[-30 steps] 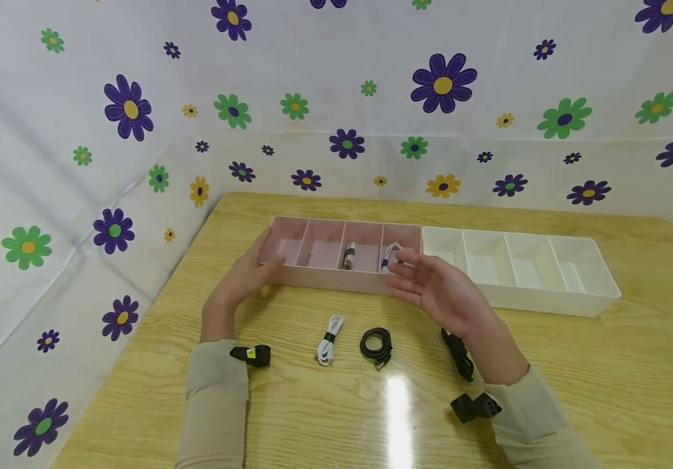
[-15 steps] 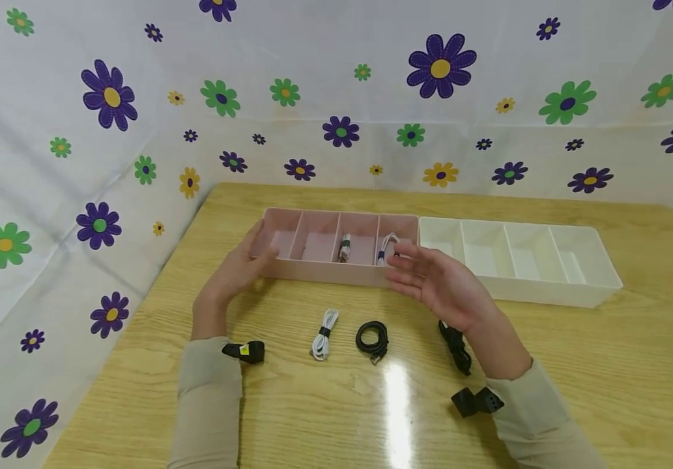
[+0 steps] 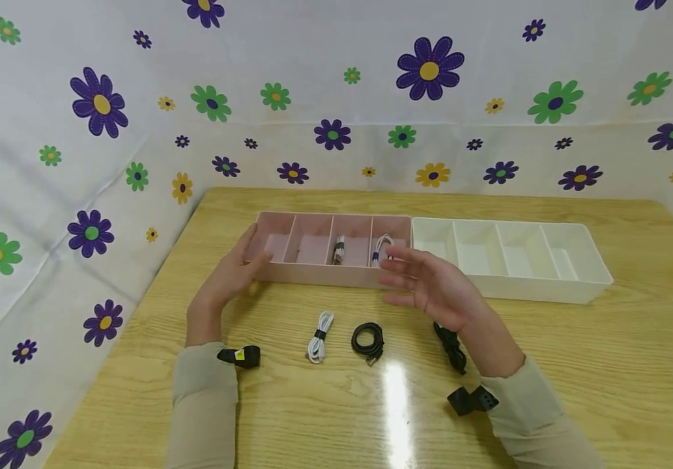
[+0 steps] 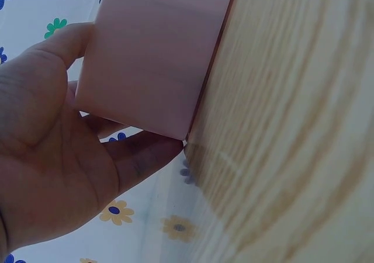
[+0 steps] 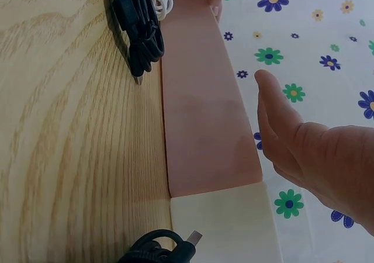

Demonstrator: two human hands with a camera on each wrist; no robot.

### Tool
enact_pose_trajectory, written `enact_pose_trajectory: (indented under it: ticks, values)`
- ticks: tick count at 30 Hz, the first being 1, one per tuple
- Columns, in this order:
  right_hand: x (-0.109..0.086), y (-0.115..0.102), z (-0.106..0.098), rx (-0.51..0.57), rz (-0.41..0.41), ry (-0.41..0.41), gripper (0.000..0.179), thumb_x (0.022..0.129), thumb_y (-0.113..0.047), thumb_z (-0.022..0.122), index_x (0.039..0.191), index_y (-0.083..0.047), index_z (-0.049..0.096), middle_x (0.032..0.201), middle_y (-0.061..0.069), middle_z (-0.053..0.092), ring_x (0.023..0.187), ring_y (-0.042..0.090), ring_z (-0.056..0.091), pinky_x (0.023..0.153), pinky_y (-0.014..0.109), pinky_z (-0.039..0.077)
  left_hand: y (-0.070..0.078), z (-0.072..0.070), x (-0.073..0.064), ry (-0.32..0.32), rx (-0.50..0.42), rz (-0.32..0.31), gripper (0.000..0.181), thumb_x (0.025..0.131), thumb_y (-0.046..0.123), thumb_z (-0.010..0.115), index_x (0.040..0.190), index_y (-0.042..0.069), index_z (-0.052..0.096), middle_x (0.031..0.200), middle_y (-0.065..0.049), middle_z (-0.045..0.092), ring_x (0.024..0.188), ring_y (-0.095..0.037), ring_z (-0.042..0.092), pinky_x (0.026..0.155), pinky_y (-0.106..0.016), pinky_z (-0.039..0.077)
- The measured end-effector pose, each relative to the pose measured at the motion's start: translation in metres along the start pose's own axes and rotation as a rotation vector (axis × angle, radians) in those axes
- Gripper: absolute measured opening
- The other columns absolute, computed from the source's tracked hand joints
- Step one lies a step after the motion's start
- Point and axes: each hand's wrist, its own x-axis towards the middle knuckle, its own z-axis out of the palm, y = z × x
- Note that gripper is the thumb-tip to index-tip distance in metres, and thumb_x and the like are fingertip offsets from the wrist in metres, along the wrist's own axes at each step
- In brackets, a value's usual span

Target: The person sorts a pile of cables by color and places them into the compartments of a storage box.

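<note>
Presently, left hand (image 3: pixel 225 277) grips pink tray (image 3: pixel 313 273) by one end; right hand (image 3: pixel 443 286) (loosely outstretched, empty) nearby.

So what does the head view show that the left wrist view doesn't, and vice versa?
Only the head view: the right hand, the white box, two cables inside the pink box, and, on the table, a white cable, a coiled black cable and another black cable by the right wrist.

Only the left wrist view: the palm side of the left hand, with a finger reaching the pink box's lower corner.

Both: the left hand at the pink box's end, the table and the flowered sheet.
</note>
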Motion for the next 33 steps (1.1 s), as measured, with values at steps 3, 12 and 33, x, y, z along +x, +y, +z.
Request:
enact_pose_trajectory:
  ticks: [3,12,33]
  values:
    - [0.0,0.001,0.001,-0.008,0.009,0.002,0.045,0.105,-0.027,0.03,0.143,-0.004,0.032,0.136,0.013,0.039,0.12,0.028,0.047,0.095,0.047,0.047,0.0,0.0,-0.001,0.001,0.0,-0.001,0.075,0.095,0.055,0.043,0.152,0.034,-0.001,0.158,-0.009,0.01,0.143,-0.034,0.013,0.113,-0.056,0.015]
    - [0.001,0.003,0.005,-0.039,0.034,0.009,0.048,0.104,-0.026,0.031,0.147,-0.004,0.027,0.145,0.018,0.029,0.127,0.034,0.042,0.096,0.051,0.045,-0.002,0.0,0.0,-0.001,0.001,-0.002,0.076,0.095,0.054,0.043,0.152,0.034,-0.002,0.158,-0.008,0.009,0.143,-0.033,0.011,0.113,-0.056,0.013]
    - [0.001,0.011,0.01,-0.079,0.058,-0.017,0.047,0.103,-0.024,0.036,0.142,0.001,0.03,0.147,0.019,0.033,0.13,0.042,0.036,0.089,0.05,0.05,-0.004,0.002,0.002,0.01,0.021,0.036,0.076,0.094,0.057,0.041,0.152,0.033,-0.002,0.159,-0.005,0.008,0.144,-0.031,0.01,0.113,-0.056,0.013]
